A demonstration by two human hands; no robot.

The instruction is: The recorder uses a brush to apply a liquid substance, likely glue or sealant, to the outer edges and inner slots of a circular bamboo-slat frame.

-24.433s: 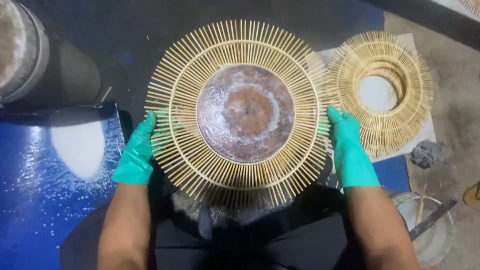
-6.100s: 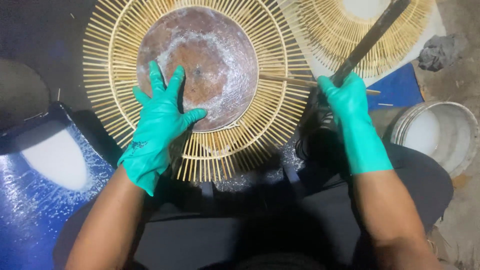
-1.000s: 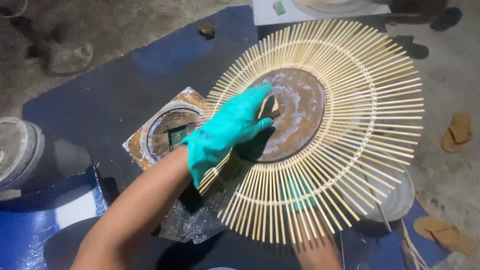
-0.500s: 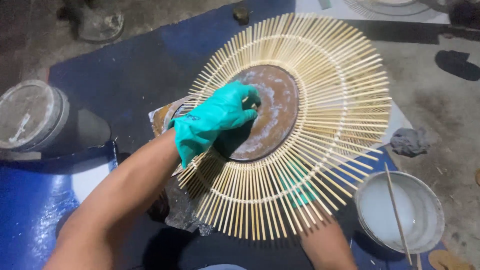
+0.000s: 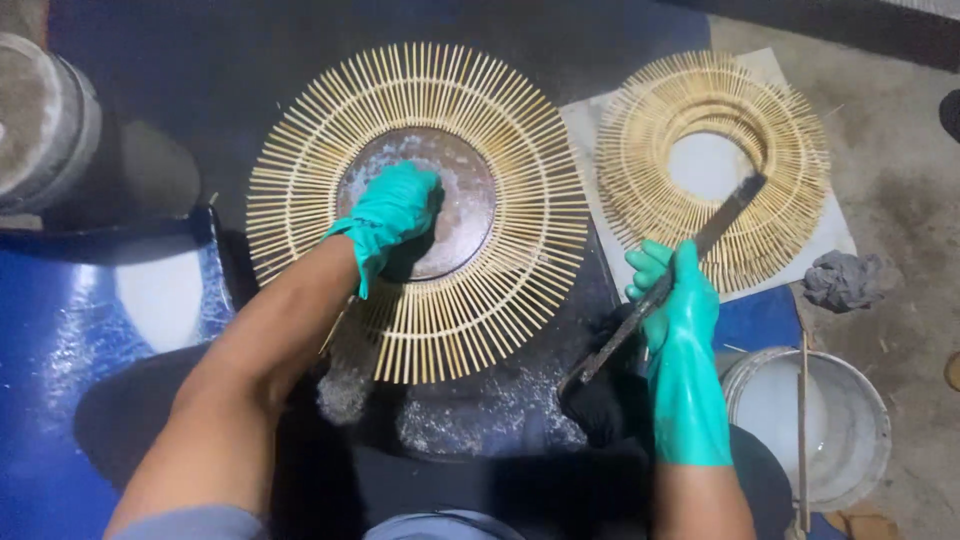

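A worker's left hand (image 5: 392,208), in a teal glove, presses down with fingers curled on the round rusty metal disc (image 5: 455,215) at the centre of a sunburst ring of bamboo sticks (image 5: 500,120); it grips nothing. The right hand (image 5: 675,300), gloved the same, is closed around a long flat metal blade (image 5: 700,245) that slants from a dark brush-like end near the worker's lap up toward the right.

The sunburst ring lies flat on a dark work surface, directly in front of the worker, its sticks fanning outward all round the disc. The blade's upper tip lies over the lower edge of a second bamboo ring (image 5: 640,150), a thicker stack with an open centre, resting on a pale sheet (image 5: 835,235) just to the right of the first.

A crumpled grey rag (image 5: 840,280) sits at the sheet's right edge. Below it, near the right forearm, stands a white bucket (image 5: 870,440) with a thin stick across it. A blue tarpaulin (image 5: 60,330) covers the floor at left, beside a grey drum (image 5: 40,120).
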